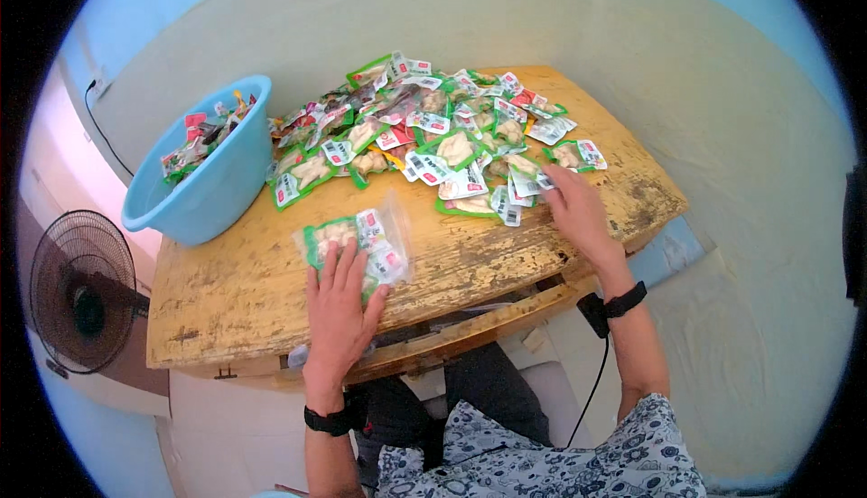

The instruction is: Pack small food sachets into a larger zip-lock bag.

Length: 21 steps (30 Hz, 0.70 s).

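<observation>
My left hand (346, 295) lies with fingers stretched out on a clear plastic bag (397, 234) near the front of the worn yellow wooden table (226, 304); inside are small green-and-white food packets (371, 232). My right hand (575, 209) reaches to the right edge of a big heap of similar packets (454, 146), its fingers closed on one green-and-white packet (524, 167). Some packets in the heap show red labels and pale contents.
A light blue plastic tub (199, 197) with mixed packets stands on the table's left side. A black standing fan (83, 290) is at the lower left, beside the table. A wall runs behind the table. A black cable hangs from the device at my right wrist.
</observation>
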Tool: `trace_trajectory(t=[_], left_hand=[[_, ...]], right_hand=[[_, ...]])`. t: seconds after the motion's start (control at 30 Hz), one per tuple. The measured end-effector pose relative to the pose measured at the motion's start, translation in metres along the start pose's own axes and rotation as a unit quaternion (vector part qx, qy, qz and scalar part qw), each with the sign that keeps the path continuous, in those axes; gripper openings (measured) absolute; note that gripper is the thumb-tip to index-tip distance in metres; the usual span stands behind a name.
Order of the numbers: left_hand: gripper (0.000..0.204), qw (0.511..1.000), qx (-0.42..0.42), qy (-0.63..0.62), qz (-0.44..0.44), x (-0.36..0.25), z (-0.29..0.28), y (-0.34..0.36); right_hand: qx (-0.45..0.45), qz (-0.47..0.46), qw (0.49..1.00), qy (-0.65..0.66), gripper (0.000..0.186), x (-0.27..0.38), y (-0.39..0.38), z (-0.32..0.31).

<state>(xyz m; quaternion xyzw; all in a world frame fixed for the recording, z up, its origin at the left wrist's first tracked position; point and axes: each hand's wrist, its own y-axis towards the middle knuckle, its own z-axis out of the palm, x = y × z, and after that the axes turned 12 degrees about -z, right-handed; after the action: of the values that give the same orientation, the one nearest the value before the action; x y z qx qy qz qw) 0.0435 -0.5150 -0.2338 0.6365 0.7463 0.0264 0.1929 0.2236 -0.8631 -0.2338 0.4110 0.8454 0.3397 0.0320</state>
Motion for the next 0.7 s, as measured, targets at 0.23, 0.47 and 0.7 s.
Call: trace_trajectory(t=[0.23,0.47,0.7], left_hand=[[0.055,1.000,-0.003,-0.009,-0.004,0.003,-0.001,0.003],[0.054,1.000,-0.016,-0.013,-0.002,0.004,0.001,0.001],[0.055,0.999,-0.019,-0.027,-0.010,0.005,0.005,0.001]], right_hand=[[-0.094,0.154,0.981,0.064,0.032,-0.028,0.017,0.002],[-0.073,0.073,0.994,-0.040,0.030,-0.012,0.010,-0.005],[0.017,-0.069,0.997,-0.038,0.032,0.015,0.016,-0.019]])
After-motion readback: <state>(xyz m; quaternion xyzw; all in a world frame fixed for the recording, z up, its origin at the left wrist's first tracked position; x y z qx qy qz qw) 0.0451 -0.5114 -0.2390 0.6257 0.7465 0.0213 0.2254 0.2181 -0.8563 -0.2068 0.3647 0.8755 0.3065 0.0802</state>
